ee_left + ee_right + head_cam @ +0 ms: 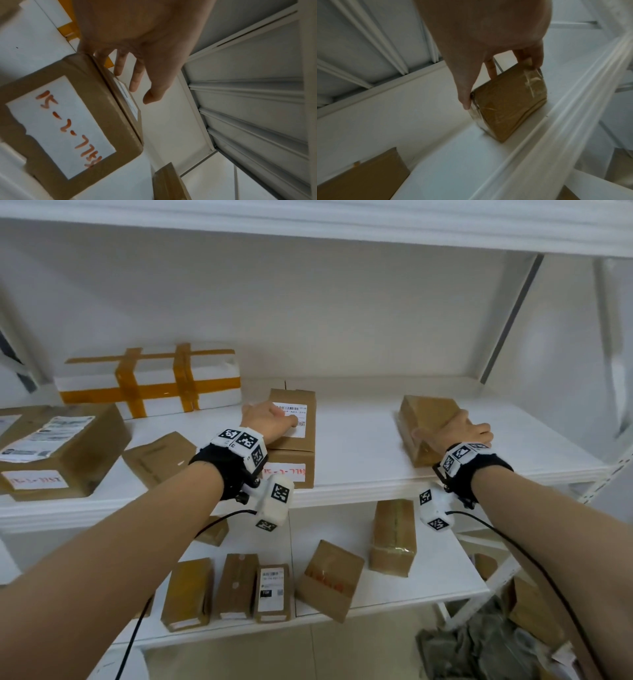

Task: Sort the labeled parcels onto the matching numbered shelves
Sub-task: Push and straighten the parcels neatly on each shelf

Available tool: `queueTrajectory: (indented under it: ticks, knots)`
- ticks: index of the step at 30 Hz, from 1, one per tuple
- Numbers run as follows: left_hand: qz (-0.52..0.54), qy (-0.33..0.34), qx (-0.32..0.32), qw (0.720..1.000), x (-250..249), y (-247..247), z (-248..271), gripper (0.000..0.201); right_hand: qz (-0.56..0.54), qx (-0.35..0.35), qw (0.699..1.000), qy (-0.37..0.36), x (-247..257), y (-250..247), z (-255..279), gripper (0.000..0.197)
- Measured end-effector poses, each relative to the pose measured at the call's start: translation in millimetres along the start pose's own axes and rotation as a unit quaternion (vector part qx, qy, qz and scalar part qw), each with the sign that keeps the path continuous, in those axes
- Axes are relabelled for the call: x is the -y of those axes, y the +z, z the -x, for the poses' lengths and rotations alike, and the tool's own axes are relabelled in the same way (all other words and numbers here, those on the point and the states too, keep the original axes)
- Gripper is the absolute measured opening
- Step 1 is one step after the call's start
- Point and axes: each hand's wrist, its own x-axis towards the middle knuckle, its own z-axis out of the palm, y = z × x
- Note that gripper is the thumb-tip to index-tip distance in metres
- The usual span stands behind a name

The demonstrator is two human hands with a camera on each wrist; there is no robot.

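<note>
Reaching onto middle shelf [359, 436], both arms out. Left hand [265, 419] lies flat, fingers straight, on labelled box [293, 436], centre shelf. Right hand [455, 429] holds plain taped parcel [424, 419] across its width, thumb one side, fingers other, right of it. Advice: set parcels down square, labels facing front. Red handwriting on box's front label, roughly "15-2-7744", uncertain; printed top label too small to read.
</note>
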Motion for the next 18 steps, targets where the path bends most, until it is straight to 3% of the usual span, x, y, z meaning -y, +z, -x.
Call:
queueTrajectory:
  ticks: [2,5,6,8,10,11,15,16,18]
  knots:
    - [0.032,-0.005,-0.020,0.999,4,-7,0,0.017,0.046,-0.015,0.999,-0.025,11,-1,9,0.100]
    - [0.058,-0.009,-0.043,0.997,8,-23,3,0.015,0.010,-0.052,0.986,-0.161,36,1,27,0.071]
    - [0.053,-0.013,-0.041,0.998,11,-29,2,0.020,-0.021,-0.032,0.976,-0.212,47,3,36,0.060]
    - [0.036,-0.037,-0.040,0.998,20,-42,-1,0.036,-0.085,0.074,0.958,-0.264,71,10,60,0.044]
    - [0.017,-0.069,-0.058,0.996,32,-59,-1,0.051,-0.123,0.188,0.940,-0.255,92,20,86,0.041]
    - [0.008,-0.084,-0.063,0.994,40,-68,0,0.056,-0.134,0.236,0.932,-0.242,100,25,97,0.049]
    - [-0.059,-0.133,-0.049,0.988,80,-103,2,0.067,-0.106,0.343,0.913,-0.196,117,49,125,0.106]
    - [-0.081,-0.138,-0.043,0.986,88,-110,6,0.063,-0.102,0.352,0.910,-0.194,119,53,129,0.105]
    - [-0.121,-0.137,-0.029,0.983,104,-124,17,0.045,-0.120,0.367,0.903,-0.185,123,60,133,0.079]
